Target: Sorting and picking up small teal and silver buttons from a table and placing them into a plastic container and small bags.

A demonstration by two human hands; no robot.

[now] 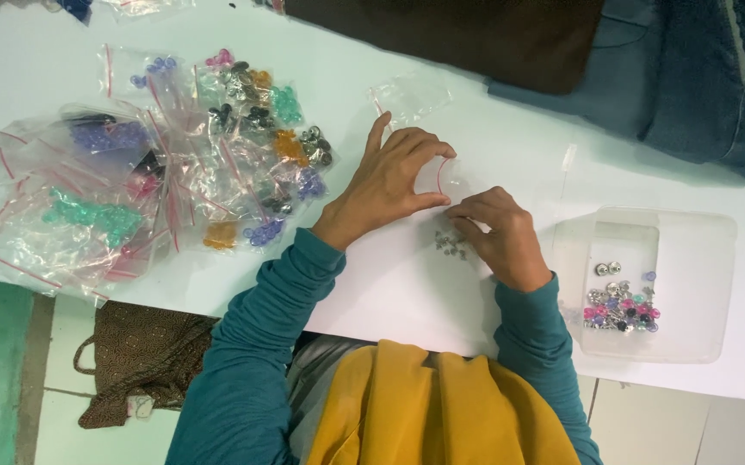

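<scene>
- My left hand [387, 185], at the frame's centre, pinches the red-lined mouth of a small clear plastic zip bag [451, 176]; thumb and forefinger are closed on its edge, the other fingers spread apart.
- My right hand [500, 237], just right of centre, has its fingertips together at the same bag, by its lower edge. I cannot tell if they clamp the film or only press it.
- The bag lies flat on the white tabletop [407, 284], between both hands.
- A small cluster of silver metal snap pieces [451, 246] sits just below the bag, touching my right hand's fingers. Too small to count.
- To do this well, I judge: hold the mouth open with the left, feed pieces singly, keep the bag low.
- Counts: one clear plastic tray [686, 250] at right, holding mixed silver, pink and blue snaps, more than a dozen.
- One heap of clear bags of coloured snaps [157, 172] at upper left; well over ten bags, exact number unclear.
- One empty clear bag [411, 95] above centre.
</scene>
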